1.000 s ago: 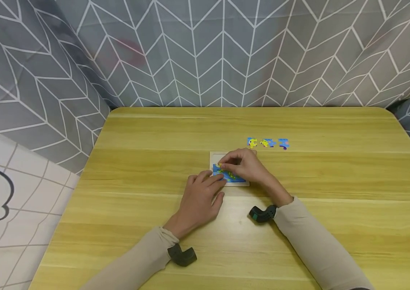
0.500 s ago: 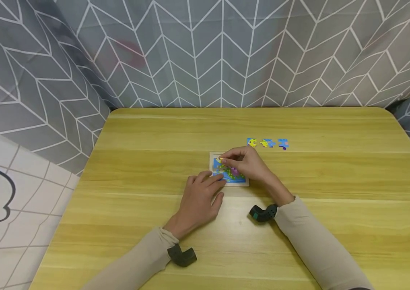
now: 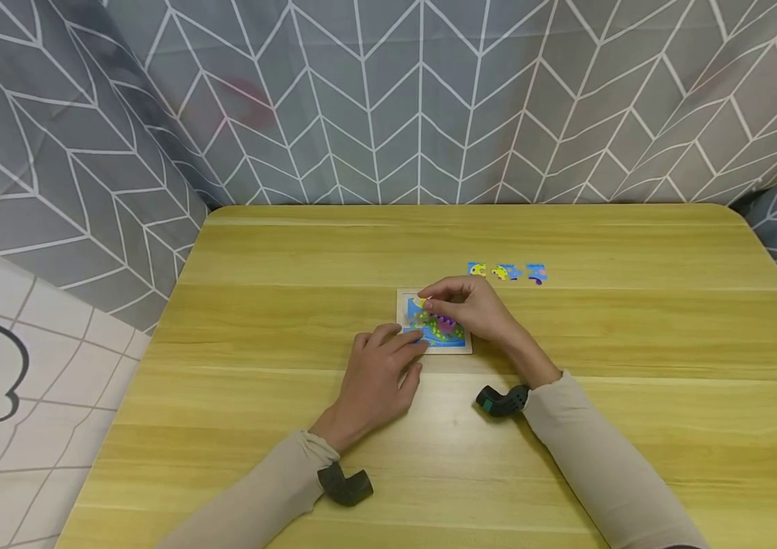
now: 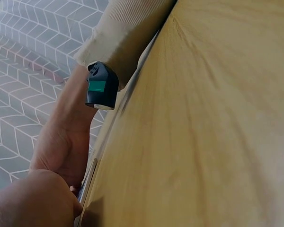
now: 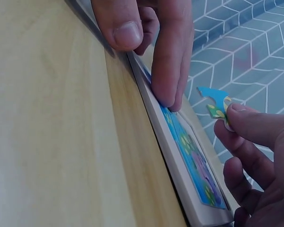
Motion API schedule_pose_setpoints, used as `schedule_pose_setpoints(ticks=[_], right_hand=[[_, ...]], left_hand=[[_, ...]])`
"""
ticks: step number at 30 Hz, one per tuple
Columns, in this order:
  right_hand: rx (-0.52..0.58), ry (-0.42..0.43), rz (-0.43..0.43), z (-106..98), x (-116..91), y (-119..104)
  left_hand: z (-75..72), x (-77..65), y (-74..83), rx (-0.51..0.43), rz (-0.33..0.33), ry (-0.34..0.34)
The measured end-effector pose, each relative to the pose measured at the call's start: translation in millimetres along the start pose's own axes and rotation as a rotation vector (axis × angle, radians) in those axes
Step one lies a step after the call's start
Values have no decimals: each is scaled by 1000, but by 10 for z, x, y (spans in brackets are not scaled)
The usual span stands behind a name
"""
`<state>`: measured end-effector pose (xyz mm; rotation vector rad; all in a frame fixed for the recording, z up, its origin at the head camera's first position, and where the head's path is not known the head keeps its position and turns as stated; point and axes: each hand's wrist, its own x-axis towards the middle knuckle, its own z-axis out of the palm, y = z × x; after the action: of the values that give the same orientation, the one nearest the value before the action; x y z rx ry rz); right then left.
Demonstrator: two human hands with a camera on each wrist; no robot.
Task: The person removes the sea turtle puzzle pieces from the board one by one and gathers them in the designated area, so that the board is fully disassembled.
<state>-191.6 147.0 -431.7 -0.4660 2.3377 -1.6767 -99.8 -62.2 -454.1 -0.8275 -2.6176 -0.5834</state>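
In the head view my right hand [image 3: 473,309] pinches a jigsaw piece [image 5: 217,97] between thumb and fingertips. The right wrist view shows this piece as blue, green and yellow, raised above the puzzle board and tilted. Below it lies the pale-rimmed board [image 3: 399,309], whose lower part carries a blue picture [image 5: 199,163] with green and purple shapes. My left hand [image 3: 377,381] rests its fingertips on the board's lower left, fingers extended and loosely bent. Part of the board is hidden by both hands.
Behind the board, three loose pieces lie in a row: a yellow-and-blue one [image 3: 476,269], another yellow-and-blue one [image 3: 508,271] and a blue-and-purple one [image 3: 536,272]. The wooden table [image 3: 278,320] meets a grey patterned curtain [image 3: 395,99] at its far edge.
My right hand has lifted the pinched piece and shifted it slightly back and to the right, uncovering more of the purple picture. My left hand has stayed almost still.
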Motion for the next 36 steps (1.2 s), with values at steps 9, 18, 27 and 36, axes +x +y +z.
schedule_pose_setpoints(ticks=[9, 18, 27, 36], right_hand=[[-26, 18, 5, -41, 6, -11], [-50, 62, -2, -248, -8, -29], [-30, 131, 9, -516, -145, 53], [-32, 177, 24, -699, -204, 107]], left_hand=[[4, -2, -5, -1, -9, -12], [6, -14, 1, -22, -11, -3], [-4, -11, 22, -31, -23, -15], [12, -16, 13, -42, -20, 18]])
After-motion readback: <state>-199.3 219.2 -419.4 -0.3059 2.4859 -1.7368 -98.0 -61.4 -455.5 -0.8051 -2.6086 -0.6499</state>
